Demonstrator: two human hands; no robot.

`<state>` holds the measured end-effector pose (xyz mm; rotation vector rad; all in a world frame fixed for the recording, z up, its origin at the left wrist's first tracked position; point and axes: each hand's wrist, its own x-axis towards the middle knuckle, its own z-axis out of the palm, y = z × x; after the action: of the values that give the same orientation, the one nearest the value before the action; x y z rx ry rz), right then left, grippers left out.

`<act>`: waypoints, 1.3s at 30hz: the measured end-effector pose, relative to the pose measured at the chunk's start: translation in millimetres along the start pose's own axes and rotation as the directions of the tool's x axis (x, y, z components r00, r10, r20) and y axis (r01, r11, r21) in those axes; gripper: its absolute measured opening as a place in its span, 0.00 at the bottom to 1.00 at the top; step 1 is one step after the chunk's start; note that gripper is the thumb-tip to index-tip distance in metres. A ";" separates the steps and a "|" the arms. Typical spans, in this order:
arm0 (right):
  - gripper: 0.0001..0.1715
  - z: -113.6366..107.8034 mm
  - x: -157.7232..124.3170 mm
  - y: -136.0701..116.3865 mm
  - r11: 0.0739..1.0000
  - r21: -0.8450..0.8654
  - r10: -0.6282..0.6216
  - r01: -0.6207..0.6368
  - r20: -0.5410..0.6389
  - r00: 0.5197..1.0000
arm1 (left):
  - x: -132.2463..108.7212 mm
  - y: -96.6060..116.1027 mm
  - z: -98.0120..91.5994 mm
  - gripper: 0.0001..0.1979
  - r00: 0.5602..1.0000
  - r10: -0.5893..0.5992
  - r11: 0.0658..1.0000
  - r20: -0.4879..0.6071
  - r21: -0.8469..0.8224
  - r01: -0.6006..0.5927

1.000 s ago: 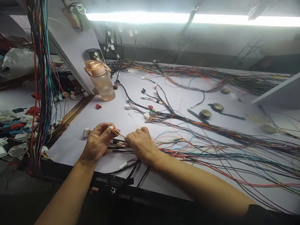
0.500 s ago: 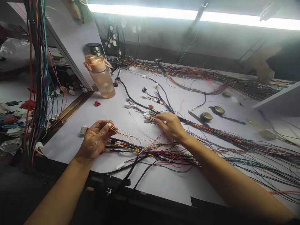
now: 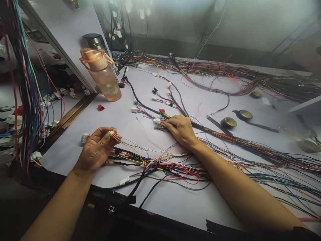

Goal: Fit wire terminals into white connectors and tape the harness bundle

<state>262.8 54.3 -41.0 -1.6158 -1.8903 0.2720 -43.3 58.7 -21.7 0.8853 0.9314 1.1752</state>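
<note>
- At the left of the table (image 3: 57, 160), we see a white multi-pin connector (image 3: 84, 138) lying just beside our left hand (image 3: 97, 147).
- Our left hand is clamped, thumb against fingers, on a small orange connector (image 3: 114, 134), raised above the table; much of it is hidden by our fingers.
- From it, thin wires (image 3: 129, 143) trail right and slightly near, towards a loose wire bundle (image 3: 173, 166), so we read its wire side as turned to the right.
- Right and a little far from this held piece, well apart from it, lies a cluster of white connectors (image 3: 157, 123); our right hand is much the nearer.
- Our right hand (image 3: 182, 130) has its thumb and fingers drawn close together, tips at the cluster's right side; we cannot tell whether they pinch a wire or only touch.
- Beyond its wrist, a dark harness (image 3: 215, 131) stretches lengthwise from far left to near right.
</note>
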 end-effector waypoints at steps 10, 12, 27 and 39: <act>0.14 -3.7 5.3 -1.3 0.983 0.147 0.108 -0.111 0.032 0.994 | 1.5 0.3 1.0 0.10 1.000 -0.007 1.000 -0.026 0.010 0.007; 0.14 -3.5 4.8 -0.4 0.987 0.130 0.092 -0.096 0.037 0.995 | 1.5 0.6 1.5 0.10 0.999 -0.008 1.000 -0.035 0.015 0.009; 0.01 2.1 -7.1 0.7 0.997 0.016 -0.075 0.076 -0.054 0.996 | 2.0 2.4 3.0 0.10 0.996 -0.022 0.999 -0.086 0.043 0.025; 0.05 3.5 -5.3 2.3 0.996 0.071 -0.052 0.057 -0.071 0.996 | 0.9 2.3 2.7 0.09 0.996 -0.011 0.999 -0.088 0.048 0.015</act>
<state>262.9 50.7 -46.6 -1.5037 -1.8481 0.2558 -41.4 59.7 -18.6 0.8707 1.0393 1.1921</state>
